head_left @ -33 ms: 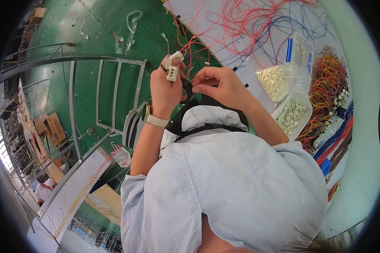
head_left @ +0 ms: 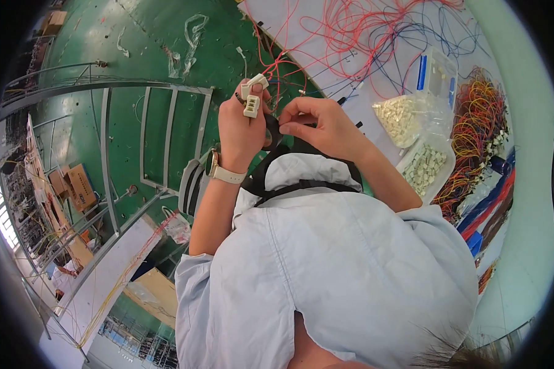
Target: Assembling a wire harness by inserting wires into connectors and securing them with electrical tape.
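Two hands worked cream plastic connectors above a white wiring table.

The left hand [head_left: 240, 132] was closed around two small cream plastic connector housings [head_left: 252, 98], raised over the green floor [head_left: 160, 37]. The right hand [head_left: 320, 126] pinched thin red wire [head_left: 276, 67] just beside them. A clear tray of cream connectors [head_left: 425, 163] sat near tangled coloured wires [head_left: 480, 129].

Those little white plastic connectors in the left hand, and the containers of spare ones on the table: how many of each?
White connectors in the left hand: 2
Clear bag of connectors: 1
Clear trays of connectors: 2
Total: 5
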Motion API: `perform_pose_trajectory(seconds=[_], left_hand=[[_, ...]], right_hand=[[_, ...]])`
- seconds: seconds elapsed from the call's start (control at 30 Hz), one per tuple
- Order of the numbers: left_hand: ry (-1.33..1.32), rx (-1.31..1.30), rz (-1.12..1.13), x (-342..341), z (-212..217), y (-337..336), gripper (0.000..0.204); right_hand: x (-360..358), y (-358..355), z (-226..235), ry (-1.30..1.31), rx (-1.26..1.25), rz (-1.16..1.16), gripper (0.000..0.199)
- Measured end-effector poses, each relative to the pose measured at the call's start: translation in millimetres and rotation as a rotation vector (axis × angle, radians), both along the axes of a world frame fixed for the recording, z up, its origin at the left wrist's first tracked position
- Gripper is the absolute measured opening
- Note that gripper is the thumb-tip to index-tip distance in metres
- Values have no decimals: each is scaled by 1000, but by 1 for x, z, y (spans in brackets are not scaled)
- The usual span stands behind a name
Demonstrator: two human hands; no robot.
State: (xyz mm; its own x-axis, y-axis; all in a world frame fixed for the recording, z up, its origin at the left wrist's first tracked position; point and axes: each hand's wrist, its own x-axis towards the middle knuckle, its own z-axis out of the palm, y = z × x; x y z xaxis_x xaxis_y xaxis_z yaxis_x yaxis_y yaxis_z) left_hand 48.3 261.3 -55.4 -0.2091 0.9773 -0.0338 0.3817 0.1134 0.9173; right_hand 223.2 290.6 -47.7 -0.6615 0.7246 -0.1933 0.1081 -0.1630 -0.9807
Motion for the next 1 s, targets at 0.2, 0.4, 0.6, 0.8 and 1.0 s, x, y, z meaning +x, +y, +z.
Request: perform_pose_trajectory(seconds=[0.2, 0.4, 0.6, 0.8, 1.0], left_hand=[[-101, -139, 13, 0, 1, -2, 35], [-349, -163, 158, -5, -19, -8, 37], [-427, -55, 214, 6, -23, -11, 39], [-464, -13, 279, 9, -32, -9, 39], [-752, -117, 276, 19, -36, -6, 34]], right_hand=[[2, -6, 3, -12, 356, 133, 9], [9, -15, 0, 131, 230, -128, 22], [-5, -21, -12, 11, 230, -82, 22], [-14, -21, -17, 18, 495, -232, 15], [-9, -36, -34, 174, 1323, -408, 10]])
